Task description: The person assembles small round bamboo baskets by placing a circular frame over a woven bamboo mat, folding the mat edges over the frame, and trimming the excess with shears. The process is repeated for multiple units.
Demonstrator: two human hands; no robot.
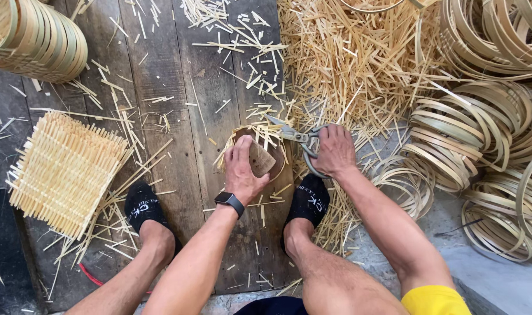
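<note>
My left hand [241,169], with a dark watch on its wrist, presses a small wooden block [261,158] down into a round bamboo basket form [242,135] on the plank floor, with woven strip ends sticking out around its rim. Just right of it, my right hand [335,150] grips the handles of metal shears [295,136]. The shear blades point left at the strip ends on the basket's far rim. Both my feet in black socks rest on either side of the basket.
A flat woven bamboo mat [65,172] lies at the left. Stacked woven baskets [35,36] sit at top left. A heap of cut bamboo strips [353,58] fills the top centre. Coiled bamboo hoops [487,122] pile up at the right. Offcuts litter the wooden planks [167,76].
</note>
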